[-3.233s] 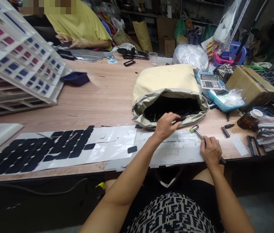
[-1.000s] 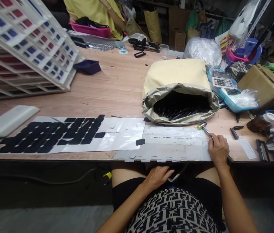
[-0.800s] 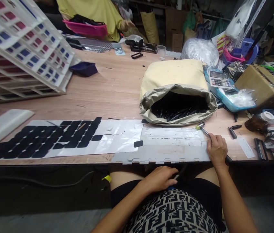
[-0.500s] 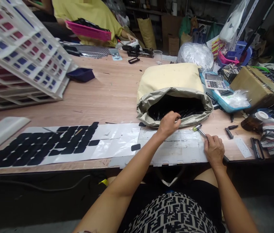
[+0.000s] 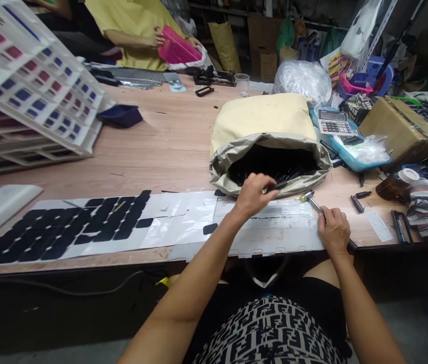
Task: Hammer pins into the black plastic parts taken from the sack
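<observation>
My left hand (image 5: 254,194) is at the front lip of a cream woven sack (image 5: 263,115), fingers closed on a slim black piece (image 5: 280,186). Many dark pieces lie inside the sack's open mouth, too shadowed to tell apart. On the right, my right hand (image 5: 334,230) is wrapped round the handle of a small hammer (image 5: 315,205); its yellowish-tipped head rests over the white sheet in front of the sack. Black rounded pads (image 5: 56,230) lie in rows on the left part of a long white sheet (image 5: 176,230).
A white plastic crate (image 5: 47,96) leans at the left. To the right are a calculator (image 5: 335,122), a blue basket (image 5: 367,161), a cardboard box (image 5: 403,129) and a jar (image 5: 397,184). Across the table a person in yellow (image 5: 134,25) holds a pink tray (image 5: 179,46).
My left hand has drawn back slightly left from the sack's mouth, and the black piece in it now shows. My right hand stays on the hammer. The other person's pink tray is tilted and moved right.
</observation>
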Motion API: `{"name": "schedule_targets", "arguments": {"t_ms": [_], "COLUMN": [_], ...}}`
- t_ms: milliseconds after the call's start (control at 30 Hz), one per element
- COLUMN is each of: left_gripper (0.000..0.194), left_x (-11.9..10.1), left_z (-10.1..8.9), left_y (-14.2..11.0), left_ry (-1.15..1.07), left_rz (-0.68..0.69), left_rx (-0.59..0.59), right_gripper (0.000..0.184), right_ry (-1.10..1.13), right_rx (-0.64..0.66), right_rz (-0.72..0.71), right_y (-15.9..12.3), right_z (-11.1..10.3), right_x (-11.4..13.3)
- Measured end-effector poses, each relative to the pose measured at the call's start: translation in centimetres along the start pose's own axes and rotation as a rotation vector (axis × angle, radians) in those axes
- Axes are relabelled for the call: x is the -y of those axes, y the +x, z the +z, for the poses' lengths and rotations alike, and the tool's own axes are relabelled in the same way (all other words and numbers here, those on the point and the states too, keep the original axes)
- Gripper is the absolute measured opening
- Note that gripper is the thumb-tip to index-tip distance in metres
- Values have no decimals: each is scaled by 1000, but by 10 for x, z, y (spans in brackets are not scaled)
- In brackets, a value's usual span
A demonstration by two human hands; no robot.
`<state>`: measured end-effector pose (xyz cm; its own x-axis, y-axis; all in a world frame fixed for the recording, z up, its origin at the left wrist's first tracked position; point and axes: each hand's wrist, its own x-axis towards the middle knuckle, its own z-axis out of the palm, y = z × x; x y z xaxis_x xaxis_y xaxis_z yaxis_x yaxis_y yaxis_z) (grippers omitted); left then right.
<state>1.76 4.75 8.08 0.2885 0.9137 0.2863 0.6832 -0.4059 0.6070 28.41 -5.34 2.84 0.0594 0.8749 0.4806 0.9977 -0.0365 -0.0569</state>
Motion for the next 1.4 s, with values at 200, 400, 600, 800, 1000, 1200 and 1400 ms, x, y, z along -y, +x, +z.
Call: {"name": "schedule_targets", "arguments": {"t_ms": [200,400,600,800,1000,1200,1400], "left_gripper": [15,17,20,19,15,16,14], "left_x": [20,27,30,28,29,33,31], "left_z": [17,29,30,30,28,31,29], "left_y": [-80,-81,-83,-84,-82,-82,-81], "left_ry": [-141,-154,-154,-139,-170,-185,-193], "left_rz": [-72,-109,-71,-23,-31,-51,-61], "left_rx": [103,72,62,21,20,29,32], "right_gripper": [28,31,34,30,29,30,31], "right_ry": [-7,60,509,717,765,739,574], "right_rx": [-22,-36,-36,146,146,125,126], "right_rz": [-17,-42,-58,-107,-116,-198,-245], "right_y": [2,5,-14,-30,-28,-29,-33], "right_z": [3,-2,-28,-35,-40,-47,-38], "right_x": [-2,-4,31,63,68,74,72]}}
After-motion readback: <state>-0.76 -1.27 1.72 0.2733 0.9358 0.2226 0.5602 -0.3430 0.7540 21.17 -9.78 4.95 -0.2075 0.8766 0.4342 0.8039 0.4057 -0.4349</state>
